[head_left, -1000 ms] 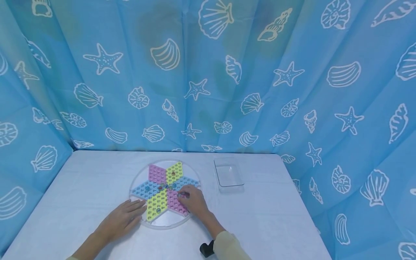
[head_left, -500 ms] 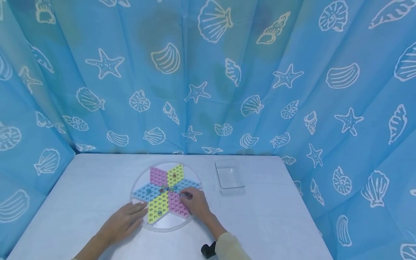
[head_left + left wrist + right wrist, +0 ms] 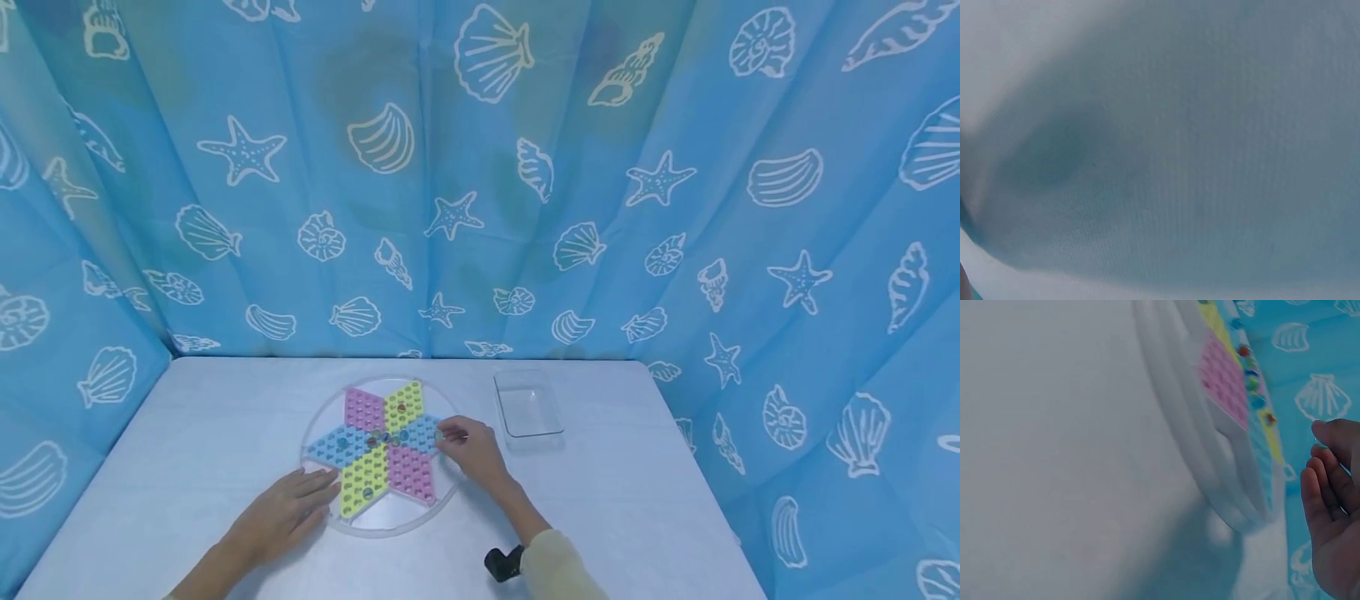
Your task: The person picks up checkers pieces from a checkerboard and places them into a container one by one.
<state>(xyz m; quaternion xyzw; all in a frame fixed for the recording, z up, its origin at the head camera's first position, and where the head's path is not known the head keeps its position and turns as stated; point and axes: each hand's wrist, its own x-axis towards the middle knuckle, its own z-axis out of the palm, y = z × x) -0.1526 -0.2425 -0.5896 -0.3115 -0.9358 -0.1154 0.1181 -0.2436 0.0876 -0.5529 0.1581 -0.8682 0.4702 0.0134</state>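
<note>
A round Chinese checkers board (image 3: 375, 532) with a star of pink, yellow and blue sections lies on the table. Several glass marbles (image 3: 367, 493) sit in its holes, most of them clustered at the centre. Over the right blue point, my right hand (image 3: 474, 450) pinches a small pale marble (image 3: 439, 435) between thumb and index finger. The right wrist view shows only a sliver of that marble (image 3: 1318, 442) at the fingertips. My left hand (image 3: 281, 510) rests at the board's left front rim, fingers extended. The left wrist view shows mostly shadowed cloth.
A clear glass rectangular dish (image 3: 529, 410) stands to the right of the board. A white cloth covers the table (image 3: 615, 500). Blue shell-patterned curtains (image 3: 480, 250) enclose the back and sides. A black device (image 3: 502, 564) is at my right wrist.
My right hand has moved from over the near-right pink section rightward and away from me, to the right blue point. The left hand has stayed at the rim.
</note>
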